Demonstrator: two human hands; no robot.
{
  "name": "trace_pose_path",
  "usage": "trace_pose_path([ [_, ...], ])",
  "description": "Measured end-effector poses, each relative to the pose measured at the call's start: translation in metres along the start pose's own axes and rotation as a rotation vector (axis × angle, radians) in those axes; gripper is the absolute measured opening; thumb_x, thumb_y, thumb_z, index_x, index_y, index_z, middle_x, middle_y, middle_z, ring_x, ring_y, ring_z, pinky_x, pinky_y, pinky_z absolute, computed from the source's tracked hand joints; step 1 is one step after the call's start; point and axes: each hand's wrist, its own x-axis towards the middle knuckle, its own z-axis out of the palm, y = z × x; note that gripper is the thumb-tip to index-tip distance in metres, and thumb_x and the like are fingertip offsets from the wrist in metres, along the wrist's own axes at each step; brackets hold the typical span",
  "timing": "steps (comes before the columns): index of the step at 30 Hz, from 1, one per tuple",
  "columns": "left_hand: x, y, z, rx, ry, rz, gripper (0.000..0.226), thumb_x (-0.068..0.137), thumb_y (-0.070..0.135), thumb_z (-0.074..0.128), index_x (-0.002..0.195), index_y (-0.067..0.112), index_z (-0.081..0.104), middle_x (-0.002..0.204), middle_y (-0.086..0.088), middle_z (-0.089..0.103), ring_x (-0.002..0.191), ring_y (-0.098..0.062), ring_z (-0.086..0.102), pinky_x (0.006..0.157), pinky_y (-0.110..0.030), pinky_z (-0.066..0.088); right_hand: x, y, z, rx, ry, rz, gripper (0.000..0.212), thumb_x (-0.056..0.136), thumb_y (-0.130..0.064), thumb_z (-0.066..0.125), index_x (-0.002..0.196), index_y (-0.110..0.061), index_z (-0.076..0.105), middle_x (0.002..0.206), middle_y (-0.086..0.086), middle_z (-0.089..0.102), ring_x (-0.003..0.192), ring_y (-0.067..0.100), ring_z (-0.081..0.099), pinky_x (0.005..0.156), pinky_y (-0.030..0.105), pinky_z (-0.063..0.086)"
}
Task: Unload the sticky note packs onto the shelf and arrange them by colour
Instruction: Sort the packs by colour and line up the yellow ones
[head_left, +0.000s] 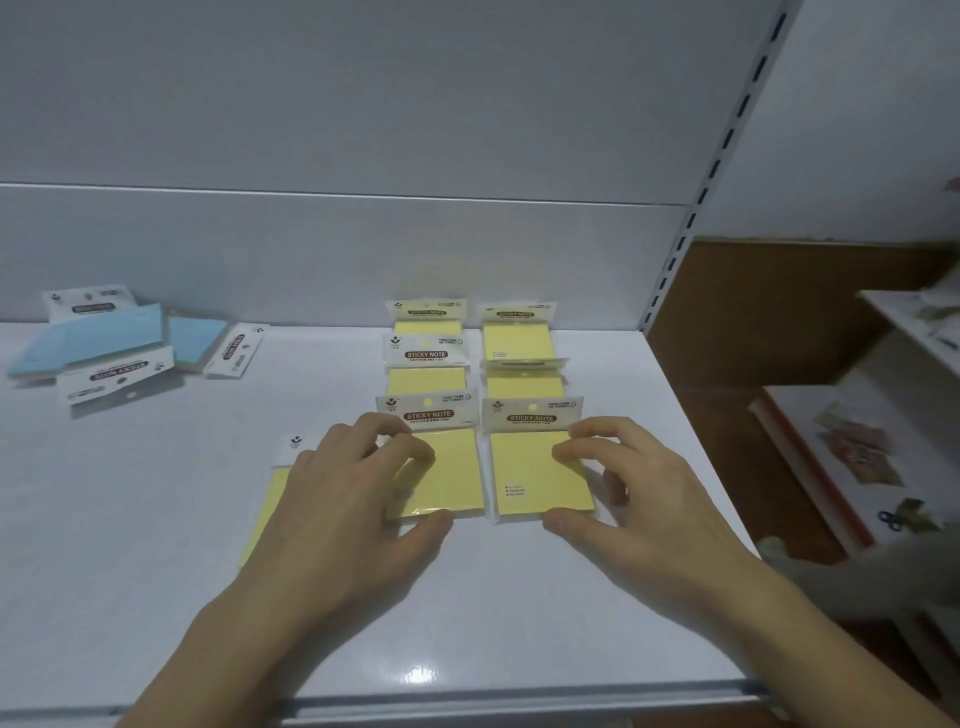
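Note:
Yellow sticky note packs lie in two columns on the white shelf (156, 519), running back to the rear wall. My left hand (343, 499) pinches the front pack of the left column (447, 467), fingers on its top left and thumb under its near edge. My right hand (639, 499) grips the front pack of the right column (530, 473) at its right side, thumb at the near corner. Another yellow pack (270, 499) lies partly hidden under my left hand. Blue packs (104, 338) lie in a loose overlapping heap at the shelf's far left.
The shelf's front edge (467, 701) runs along the bottom of the view. A slotted upright (711, 171) bounds the shelf on the right. Beyond it stand lower white shelves (841, 447) with small items and blue scissors (891, 519).

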Motion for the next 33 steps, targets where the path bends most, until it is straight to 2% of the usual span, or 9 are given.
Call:
trace_pose_path([
  [3, 0.000, 0.000, -0.001, 0.000, -0.005, 0.003, 0.037, 0.076, 0.058, 0.059, 0.109, 0.040, 0.060, 0.121, 0.024, 0.049, 0.103, -0.009, 0.048, 0.080, -0.033, 0.035, 0.001, 0.002, 0.001, -0.029, 0.021, -0.013, 0.044, 0.079, -0.053, 0.077, 0.120, -0.041, 0.065, 0.132, -0.033, 0.046, 0.083, -0.011, 0.048, 0.060, 0.004, 0.043],
  [8, 0.000, -0.002, -0.005, 0.020, -0.053, 0.011, 0.040, 0.078, 0.058, 0.056, 0.113, 0.039, 0.059, 0.127, 0.023, 0.048, 0.110, -0.011, 0.048, 0.084, -0.035, 0.036, 0.002, 0.001, 0.002, -0.030, 0.037, -0.019, 0.045, 0.077, -0.054, 0.075, 0.119, -0.040, 0.065, 0.132, -0.032, 0.046, 0.087, -0.022, 0.047, 0.059, 0.003, 0.042],
  [12, 0.001, -0.002, -0.010, 0.018, -0.086, 0.019, 0.042, 0.079, 0.056, 0.052, 0.116, 0.038, 0.058, 0.132, 0.021, 0.047, 0.112, -0.011, 0.047, 0.090, -0.040, 0.038, 0.003, 0.002, 0.002, -0.071, 0.041, -0.018, 0.050, 0.076, -0.058, 0.075, 0.121, -0.040, 0.065, 0.132, -0.032, 0.046, 0.086, -0.017, 0.050, 0.065, 0.006, 0.043],
  [17, 0.002, -0.004, -0.012, 0.018, -0.102, 0.026, 0.045, 0.080, 0.057, 0.050, 0.119, 0.038, 0.056, 0.136, 0.020, 0.045, 0.115, -0.012, 0.048, 0.091, -0.040, 0.037, 0.004, -0.002, 0.003, -0.070, 0.044, -0.008, 0.050, 0.073, -0.060, 0.074, 0.119, -0.042, 0.064, 0.130, -0.033, 0.047, 0.081, -0.020, 0.050, 0.063, 0.004, 0.042],
  [21, 0.005, -0.006, -0.012, 0.028, -0.104, 0.019, 0.046, 0.079, 0.059, 0.048, 0.120, 0.039, 0.054, 0.136, 0.020, 0.043, 0.116, -0.013, 0.047, 0.084, -0.035, 0.028, 0.007, -0.007, 0.003, -0.110, 0.058, 0.020, 0.052, 0.071, -0.060, 0.072, 0.119, -0.043, 0.063, 0.131, -0.034, 0.046, 0.078, -0.005, 0.058, 0.060, 0.013, 0.042],
  [26, 0.005, -0.009, -0.011, 0.044, -0.120, 0.027, 0.045, 0.080, 0.056, 0.049, 0.121, 0.037, 0.053, 0.136, 0.017, 0.045, 0.114, -0.016, 0.047, 0.083, -0.036, 0.026, 0.010, -0.015, 0.005, -0.110, 0.070, 0.072, 0.050, 0.071, -0.052, 0.071, 0.119, -0.041, 0.063, 0.128, -0.032, 0.048, 0.084, -0.015, 0.052, 0.062, 0.010, 0.044],
  [29, 0.006, -0.010, -0.015, 0.036, -0.146, 0.049, 0.045, 0.085, 0.055, 0.056, 0.126, 0.036, 0.052, 0.141, 0.015, 0.044, 0.119, -0.016, 0.047, 0.088, -0.038, 0.031, 0.004, -0.021, 0.005, -0.125, 0.076, 0.082, 0.051, 0.075, -0.051, 0.071, 0.124, -0.041, 0.061, 0.128, -0.032, 0.047, 0.086, -0.013, 0.052, 0.067, 0.014, 0.042],
  [33, -0.006, -0.028, -0.032, -0.084, -0.117, 0.099, 0.048, 0.086, 0.054, 0.062, 0.129, 0.034, 0.055, 0.139, 0.016, 0.047, 0.121, -0.013, 0.051, 0.095, -0.041, 0.038, -0.013, -0.031, 0.008, -0.182, 0.104, 0.057, 0.054, 0.080, -0.054, 0.069, 0.131, -0.045, 0.053, 0.135, -0.029, 0.039, 0.100, -0.003, 0.056, 0.078, 0.020, 0.052],
])
